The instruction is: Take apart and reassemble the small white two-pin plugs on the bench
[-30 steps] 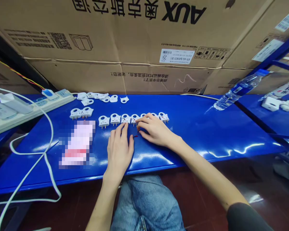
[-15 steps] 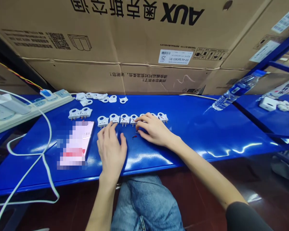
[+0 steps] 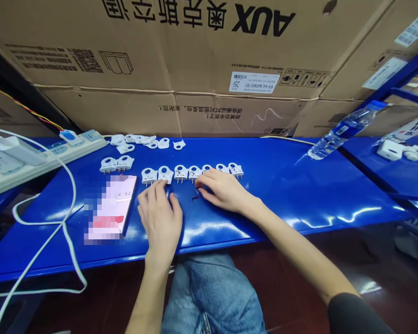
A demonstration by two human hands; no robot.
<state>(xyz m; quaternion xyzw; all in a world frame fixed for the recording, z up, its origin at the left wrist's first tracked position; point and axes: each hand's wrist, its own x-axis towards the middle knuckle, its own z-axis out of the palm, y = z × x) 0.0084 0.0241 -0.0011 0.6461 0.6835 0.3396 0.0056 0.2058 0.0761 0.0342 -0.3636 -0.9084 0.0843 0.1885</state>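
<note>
A row of several white two-pin plug housings (image 3: 181, 173) with round holes stretches across the blue table in front of me. My left hand (image 3: 161, 218) lies palm down, thumb spread, its fingertips at the lower edge of the second plug housing (image 3: 165, 175) from the left. Thumb and forefinger of my right hand (image 3: 223, 188) pinch a thin wire-like piece (image 3: 197, 190) just below the row; its exact kind is too small to tell. Close under those fingertips lies a small red-and-dark part (image 3: 195, 198). My right hand partly covers the housings behind it.
Two similar housings (image 3: 116, 163) stand left of the row, with loose white covers (image 3: 139, 139) behind. A phone (image 3: 114, 208) lies left of my left hand. A power strip (image 3: 48, 162) and white cable (image 3: 68, 227) occupy the left. A water bottle (image 3: 344, 132) leans right; a cardboard box (image 3: 202, 55) stands behind.
The second housing from the left has shifted slightly towards me, at my left fingertips. My left fingers have moved a little left. My right hand has barely moved, and the thin piece shows more clearly.
</note>
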